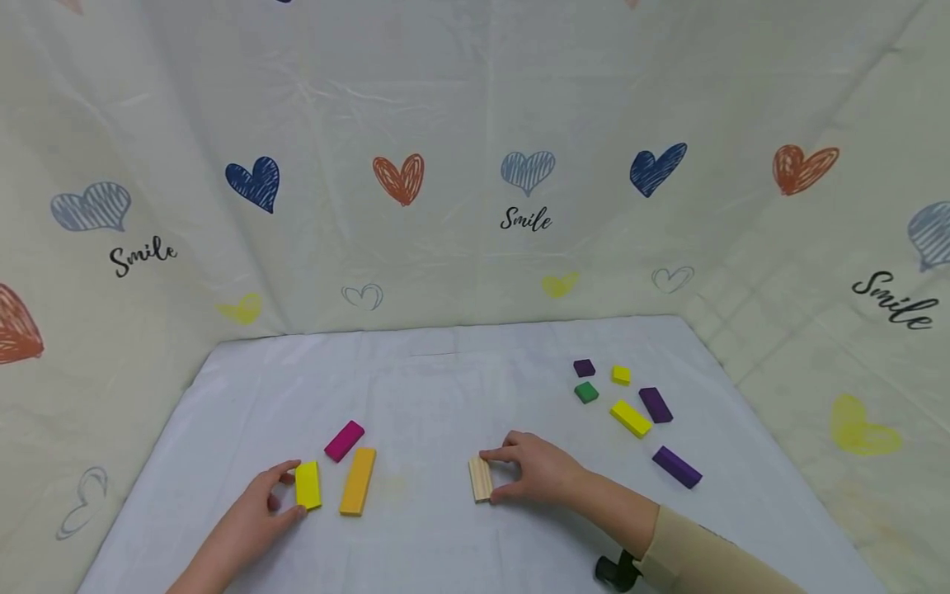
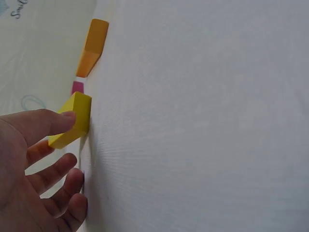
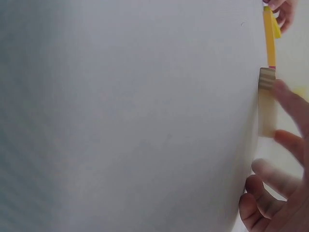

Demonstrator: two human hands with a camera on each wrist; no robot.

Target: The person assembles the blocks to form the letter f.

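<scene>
My left hand (image 1: 256,516) pinches a yellow block (image 1: 308,485) by its two ends, thumb at the near end and index finger at the far end. In the left wrist view the thumb lies against that yellow block (image 2: 77,121) while the other fingers curl loosely below. Just right of it lie an orange block (image 1: 359,482) and a magenta block (image 1: 345,441). Near the middle of the table, my right hand (image 1: 542,470) holds a plain wooden block (image 1: 481,479) end to end between thumb and index finger. The wood grain shows in the right wrist view.
At the right of the white-covered table (image 1: 423,388) lie purple blocks (image 1: 677,467), a long yellow block (image 1: 631,419), a small yellow block (image 1: 621,375) and a green block (image 1: 586,392). A black object (image 1: 618,571) sits by the right sleeve. A heart-printed cloth (image 1: 460,247) rises behind.
</scene>
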